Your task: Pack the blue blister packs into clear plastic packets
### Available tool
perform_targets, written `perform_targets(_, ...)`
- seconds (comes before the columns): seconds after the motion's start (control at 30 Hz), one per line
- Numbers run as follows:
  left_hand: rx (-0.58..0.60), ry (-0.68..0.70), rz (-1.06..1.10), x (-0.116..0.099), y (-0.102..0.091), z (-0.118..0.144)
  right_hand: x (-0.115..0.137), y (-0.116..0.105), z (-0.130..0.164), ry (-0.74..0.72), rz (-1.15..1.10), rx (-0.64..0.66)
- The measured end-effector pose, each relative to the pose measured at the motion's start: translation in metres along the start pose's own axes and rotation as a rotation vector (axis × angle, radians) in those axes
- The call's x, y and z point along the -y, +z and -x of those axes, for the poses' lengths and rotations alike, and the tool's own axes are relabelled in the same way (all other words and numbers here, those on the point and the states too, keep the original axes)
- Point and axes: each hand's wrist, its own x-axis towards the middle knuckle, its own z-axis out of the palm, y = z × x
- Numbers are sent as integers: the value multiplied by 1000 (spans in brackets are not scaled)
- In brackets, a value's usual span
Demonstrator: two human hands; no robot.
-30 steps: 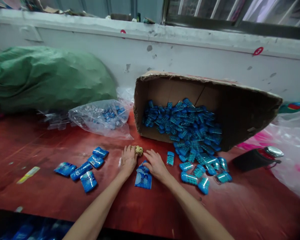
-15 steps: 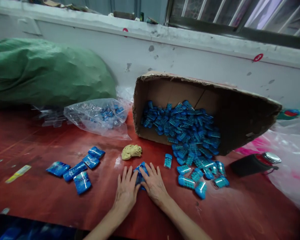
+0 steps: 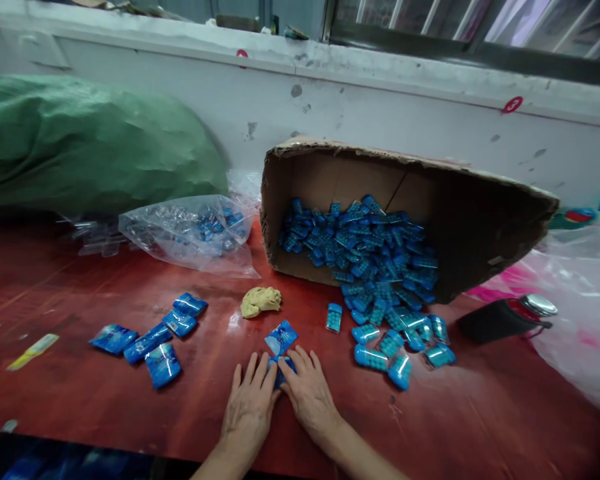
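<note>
My left hand (image 3: pixel 250 407) and my right hand (image 3: pixel 309 393) lie flat side by side on the red table (image 3: pixel 105 400), fingers spread. Between their fingertips a blue packet (image 3: pixel 281 369) is pressed down, mostly covered. Another blue packet (image 3: pixel 281 337) lies free just beyond the fingers. A crumpled yellow cloth (image 3: pixel 261 301) sits farther out. Several blue packets (image 3: pixel 150 340) lie in a loose group to the left.
A cardboard box (image 3: pixel 480 213) on its side spills many small blue cases (image 3: pixel 380 267) onto the table at right. A clear plastic bag (image 3: pixel 190 233) and a green sack (image 3: pixel 90 147) sit at the back left. A dark flask (image 3: pixel 505 319) lies at right.
Both hands left the yellow cloth and drew back toward me, sliding a blue packet along the table. One packet now lies uncovered beyond the fingers.
</note>
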Motion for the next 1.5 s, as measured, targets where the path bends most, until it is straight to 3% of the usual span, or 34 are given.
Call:
perform_targets(0.27, 13, -105, 34, 6, -3, -54, -13, -2, -39, 47, 52, -114)
perform_targets(0.37, -8, -106, 77, 7, 0, -51, -12, -2, -43, 47, 24, -148)
perform_targets(0.53, -87, -89, 204, 10, 0, -25, -7, -2, -26, 19, -42, -178)
perform_targets(0.6, -133, -115, 253, 15, -4, -29, -5, -8, -24, -1, -95, -193)
perform_targets(0.73, -209, -198, 205, 35, -8, -74, -7, -27, -49, 41, -106, -178)
perform_targets(0.83, -91, -207, 146, 48, 0, -112, -13, -37, -82, 119, -33, -112)
perform_targets(0.93, -12, -232, 129, 53, 9, -128, -19, -40, -97, 125, -23, -85)
perform_targets(1.0, -19, -247, 129, 54, 13, -129, -21, -36, -88, 114, -24, -69)
perform_targets(1.2, -106, -204, 238, 54, 11, -119, -16, -9, -26, 12, -10, 12)
perform_targets(1.27, -141, -197, 297, 56, 9, -118, -13, -8, -20, -7, -28, 7)
perform_targets(1.37, -186, -201, 421, 58, 5, -114, -10, -20, -37, -24, -78, -27)
perform_targets(1.5, -227, -248, 515, 64, 4, -115, -9, -36, -87, 49, -67, -101)
